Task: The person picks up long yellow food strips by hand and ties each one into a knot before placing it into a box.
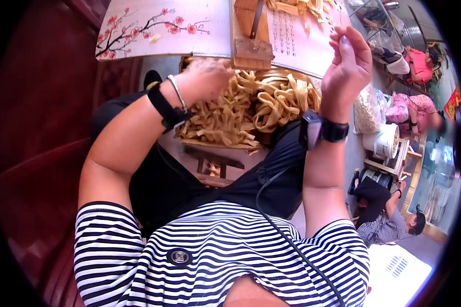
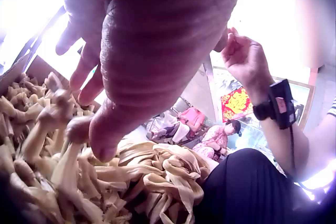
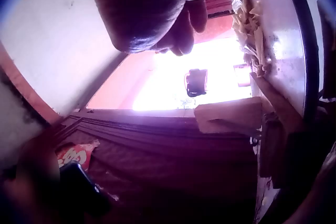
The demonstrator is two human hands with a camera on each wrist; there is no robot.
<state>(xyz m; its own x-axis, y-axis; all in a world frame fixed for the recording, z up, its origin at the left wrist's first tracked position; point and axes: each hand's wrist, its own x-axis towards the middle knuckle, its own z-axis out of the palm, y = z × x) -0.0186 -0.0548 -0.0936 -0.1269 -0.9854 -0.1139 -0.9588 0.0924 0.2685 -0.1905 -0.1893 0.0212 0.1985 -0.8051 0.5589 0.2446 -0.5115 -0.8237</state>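
My left hand [image 1: 207,79] hangs over a box [image 1: 217,145] of pale yellow knotted strips [image 1: 220,120] that look like tofu skin. In the left wrist view its fingers are apart and point down, with the thumb tip right beside a knotted strip [image 2: 65,166]. Longer looped strips [image 1: 281,102] fill the right part of the box. My right hand [image 1: 347,64] is raised at the right of the table edge, fingers loosely bent, no strip visible in it. More loose strips [image 1: 302,7] lie on the tabletop beyond it.
A wooden block with a metal blade [image 1: 253,36] stands at the edge of the table [image 1: 210,38], which has printed blossoms. Below the box is a small wooden stool [image 1: 212,166]. At the right are a white bucket [image 1: 383,140], a filled plastic bag [image 1: 368,110] and several seated people.
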